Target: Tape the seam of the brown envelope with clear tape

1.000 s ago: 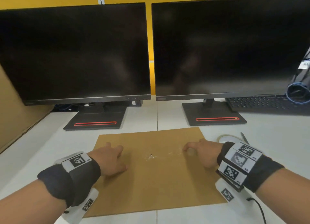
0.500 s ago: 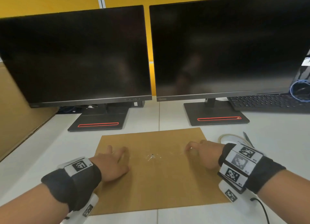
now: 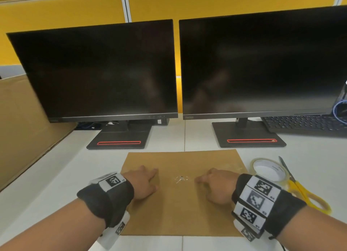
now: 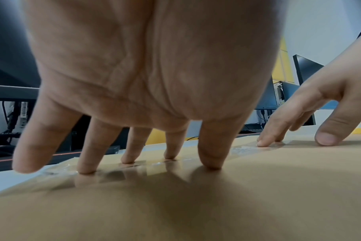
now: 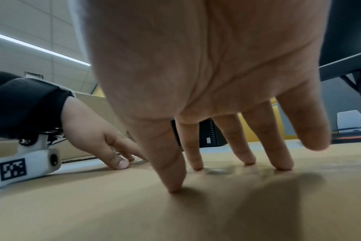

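Observation:
The brown envelope (image 3: pixel 184 209) lies flat on the white desk in front of me. A strip of clear tape (image 4: pixel 134 168) runs across it, with a crinkled spot (image 3: pixel 181 179) at its middle. My left hand (image 3: pixel 144 181) presses its straight fingertips (image 4: pixel 87 169) onto the tape's left part. My right hand (image 3: pixel 216 185) presses its fingertips (image 5: pixel 282 166) onto the tape just right of the crinkle. Neither hand holds anything. The roll of clear tape (image 3: pixel 268 169) lies on the desk right of the envelope, behind my right wrist.
Yellow-handled scissors (image 3: pixel 304 194) lie beside the tape roll. Two dark monitors (image 3: pixel 105 72) (image 3: pixel 262 62) stand on bases just beyond the envelope. A cardboard box (image 3: pixel 22 128) is at the left and a black keyboard (image 3: pixel 304 123) at the back right.
My right hand has slid left along the tape toward the crinkled middle. The left hand has barely moved. My head has tilted, so the tape roll and scissors show more.

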Action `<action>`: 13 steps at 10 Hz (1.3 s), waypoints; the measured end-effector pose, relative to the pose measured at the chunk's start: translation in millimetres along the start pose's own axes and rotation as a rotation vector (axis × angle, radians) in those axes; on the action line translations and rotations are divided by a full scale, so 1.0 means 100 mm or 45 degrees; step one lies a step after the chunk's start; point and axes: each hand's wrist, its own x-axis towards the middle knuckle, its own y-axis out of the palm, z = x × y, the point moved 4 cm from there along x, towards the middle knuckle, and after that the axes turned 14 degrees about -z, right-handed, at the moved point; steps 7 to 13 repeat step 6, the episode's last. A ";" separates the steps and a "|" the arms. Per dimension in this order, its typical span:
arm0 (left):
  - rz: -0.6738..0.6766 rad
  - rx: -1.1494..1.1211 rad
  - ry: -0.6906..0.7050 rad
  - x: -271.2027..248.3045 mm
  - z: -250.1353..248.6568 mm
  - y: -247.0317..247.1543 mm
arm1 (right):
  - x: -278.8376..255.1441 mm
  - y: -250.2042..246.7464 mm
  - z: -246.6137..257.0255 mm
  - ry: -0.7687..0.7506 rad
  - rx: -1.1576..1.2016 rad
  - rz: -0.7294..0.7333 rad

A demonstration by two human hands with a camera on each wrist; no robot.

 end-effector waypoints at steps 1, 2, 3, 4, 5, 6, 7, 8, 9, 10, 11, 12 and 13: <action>-0.022 0.001 0.000 -0.03 -0.01 -0.02 | -0.06 -0.01 -0.03 -0.026 0.059 -0.028; -0.020 -0.047 0.071 -0.10 -0.11 0.00 | -0.13 0.01 -0.06 -0.046 0.080 -0.056; 0.025 -0.060 0.112 -0.18 -0.22 0.02 | -0.16 0.02 -0.05 -0.041 0.083 -0.069; 0.034 -0.007 0.088 -0.20 -0.27 -0.03 | -0.19 -0.02 -0.03 -0.032 0.039 -0.081; 0.003 0.025 0.095 -0.23 -0.34 -0.16 | -0.21 -0.11 -0.02 -0.009 0.027 -0.147; -0.066 0.002 0.101 -0.24 -0.43 -0.32 | -0.22 -0.25 -0.08 0.020 0.115 -0.265; -0.066 0.002 0.101 -0.24 -0.43 -0.32 | -0.22 -0.25 -0.08 0.020 0.115 -0.265; -0.066 0.002 0.101 -0.24 -0.43 -0.32 | -0.22 -0.25 -0.08 0.020 0.115 -0.265; -0.066 0.002 0.101 -0.24 -0.43 -0.32 | -0.22 -0.25 -0.08 0.020 0.115 -0.265; -0.066 0.002 0.101 -0.24 -0.43 -0.32 | -0.22 -0.25 -0.08 0.020 0.115 -0.265; -0.066 0.002 0.101 -0.24 -0.43 -0.32 | -0.22 -0.25 -0.08 0.020 0.115 -0.265; -0.066 0.002 0.101 -0.24 -0.43 -0.32 | -0.22 -0.25 -0.08 0.020 0.115 -0.265; -0.066 0.002 0.101 -0.24 -0.43 -0.32 | -0.22 -0.25 -0.08 0.020 0.115 -0.265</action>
